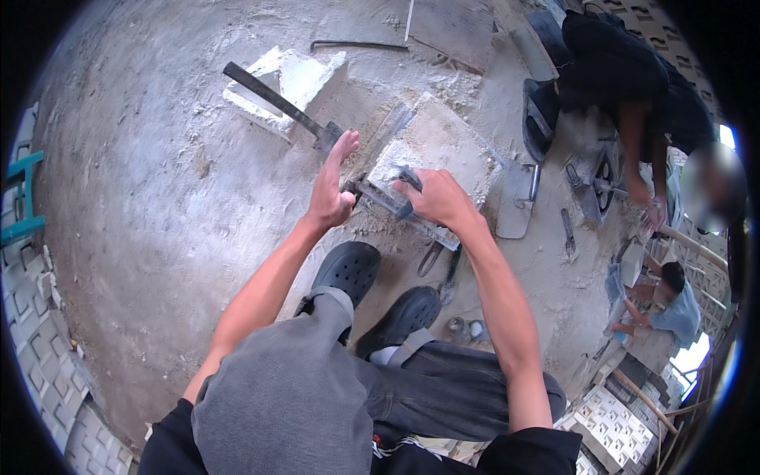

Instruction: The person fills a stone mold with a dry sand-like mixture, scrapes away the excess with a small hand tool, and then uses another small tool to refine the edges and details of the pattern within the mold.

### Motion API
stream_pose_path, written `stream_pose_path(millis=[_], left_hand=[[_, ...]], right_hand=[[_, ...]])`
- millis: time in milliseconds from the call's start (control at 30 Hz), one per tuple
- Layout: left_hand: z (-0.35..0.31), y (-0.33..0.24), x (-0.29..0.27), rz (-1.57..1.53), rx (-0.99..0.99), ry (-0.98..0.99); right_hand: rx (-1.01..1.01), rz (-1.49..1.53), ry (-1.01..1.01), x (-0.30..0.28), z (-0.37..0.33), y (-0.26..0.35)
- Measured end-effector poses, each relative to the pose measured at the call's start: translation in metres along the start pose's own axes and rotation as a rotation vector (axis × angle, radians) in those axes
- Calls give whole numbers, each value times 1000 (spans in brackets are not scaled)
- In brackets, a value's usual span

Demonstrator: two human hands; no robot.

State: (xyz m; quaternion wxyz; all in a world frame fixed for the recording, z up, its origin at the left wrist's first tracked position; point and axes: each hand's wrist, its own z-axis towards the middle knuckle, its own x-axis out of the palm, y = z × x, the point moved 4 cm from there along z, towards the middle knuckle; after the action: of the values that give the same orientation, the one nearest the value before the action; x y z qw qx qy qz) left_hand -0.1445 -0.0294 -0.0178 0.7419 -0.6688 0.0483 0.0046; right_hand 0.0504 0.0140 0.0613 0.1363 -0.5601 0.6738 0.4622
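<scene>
I am crouching, my black clogs [372, 289] planted on the dusty concrete floor [158, 222], with both arms reaching out to a concrete-filled square mould [439, 154] that lies flat just ahead of my feet. My right hand [439, 199] is closed over a small dark tool [408, 184] pressed at the mould's near edge; I cannot make out exactly what the tool is. My left hand [331, 186] is spread wide and holds nothing, fingers raised, hovering beside the mould's left corner. To do this well, I judge I should brace the frame with the free hand and keep the tool running flat along the edge, so the wet surface is not gouged.

Pliers [431, 257] lie just by my right foot, close enough to kick. Past my left hand a long-handled hammer [277, 99] rests on a broken white block [293, 79]. A trowel [518, 207] sits to the mould's right. Further right, another person in black [617, 79] bends over their own mould, and patterned blocks [613, 427] are stacked at the edge.
</scene>
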Motion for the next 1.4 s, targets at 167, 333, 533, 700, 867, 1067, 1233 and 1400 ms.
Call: stream_pose_path(millis=[167, 333, 533, 700, 867, 1067, 1233, 1400], left_hand=[[-6, 2, -4, -54, 12, -43], [0, 0, 4, -52, 18, -19], [2, -2, 2, -1, -18, -35], [-5, -1, 4, -8, 1, -46], [-7, 0, 8, 14, -52, -39], [-3, -2, -2, 51, -34, -22], [11, -10, 6, 171, 31, 57], [47, -28, 25, 664, 224, 336]], right_hand=[[-19, -36, 28, -25, -5, 2], [-36, -99, 94, -5, -4, -8], [-11, -93, 12, -22, -10, -1], [33, -66, -48, -16, -13, -1], [-3, -92, -43, 3, -9, -7], [47, -55, -31, -16, -20, 3], [-31, -70, -12, -1, -6, -17], [130, 225, -161, -28, -11, -50]])
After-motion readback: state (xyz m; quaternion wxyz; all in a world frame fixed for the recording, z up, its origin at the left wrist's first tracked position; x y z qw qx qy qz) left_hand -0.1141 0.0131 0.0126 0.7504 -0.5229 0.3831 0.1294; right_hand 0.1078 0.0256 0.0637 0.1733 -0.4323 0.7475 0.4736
